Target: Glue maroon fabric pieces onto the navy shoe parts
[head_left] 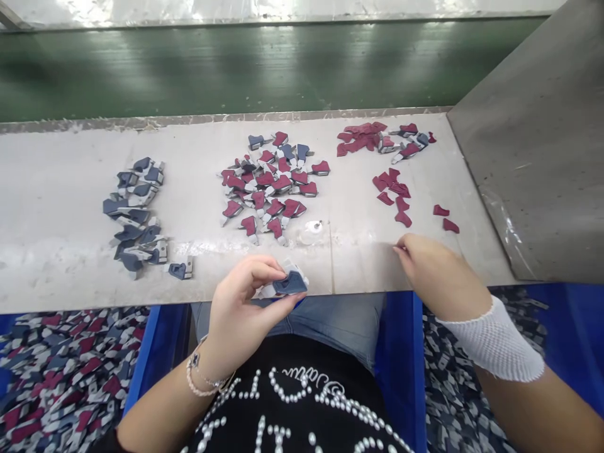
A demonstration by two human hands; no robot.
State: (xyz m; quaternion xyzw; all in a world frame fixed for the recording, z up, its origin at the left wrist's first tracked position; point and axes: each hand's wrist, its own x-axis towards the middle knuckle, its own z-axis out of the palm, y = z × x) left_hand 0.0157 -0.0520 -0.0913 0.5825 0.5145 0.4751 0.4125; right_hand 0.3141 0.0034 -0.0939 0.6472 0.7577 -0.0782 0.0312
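Observation:
Near the table's front edge, my left hand (250, 299) grips a small plastic part (291, 282) between thumb and fingers. The part has a dark blue face and a light grey body. To the right, my right hand (427, 267) is low over the table, thumb and fingertips pinched together; whatever they may hold is hidden. Beyond it lie loose red pieces (403, 218), thin and flat. In the middle is a cluster of grey parts with red faces (282, 183). A small white round object (312, 229) rests between that cluster and my right hand.
Blue-faced grey parts (134, 217) lie at the left of the table. More red pieces (361, 135) are heaped at the back right. A metal panel (542, 145) bounds the right side. Blue bins (146, 358) filled with parts stand below, on both sides of my lap.

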